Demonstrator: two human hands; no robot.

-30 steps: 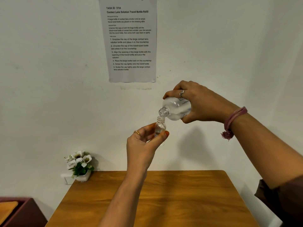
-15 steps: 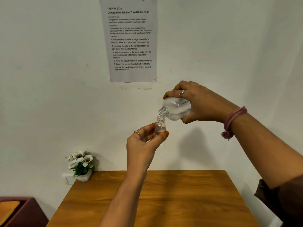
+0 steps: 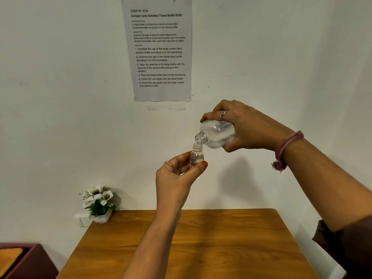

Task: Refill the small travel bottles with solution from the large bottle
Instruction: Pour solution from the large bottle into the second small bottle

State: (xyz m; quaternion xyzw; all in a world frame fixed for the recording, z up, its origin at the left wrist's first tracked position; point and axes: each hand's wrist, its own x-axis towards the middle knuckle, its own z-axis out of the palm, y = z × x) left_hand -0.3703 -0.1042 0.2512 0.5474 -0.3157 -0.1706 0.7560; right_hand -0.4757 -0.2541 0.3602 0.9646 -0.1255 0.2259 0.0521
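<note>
— Travel bottle [image 3: 196, 158]: where do you have it?
— Upright, pinched in my left hand [image 3: 177, 176], above the wooden table's [image 3: 191, 244] far edge.
— And the large bottle [image 3: 216, 133]?
— My right hand [image 3: 247, 127] grips it, tipped left, its open neck just over the small bottle's mouth.
— Room around them?
— Bare wall behind; the flower pot [image 3: 100, 206] sits well apart by the table's left corner.

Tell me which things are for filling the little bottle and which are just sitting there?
For the job: large bottle, small travel bottle, left hand, right hand, instruction sheet.

Just there: flower pot, wooden table.
</note>
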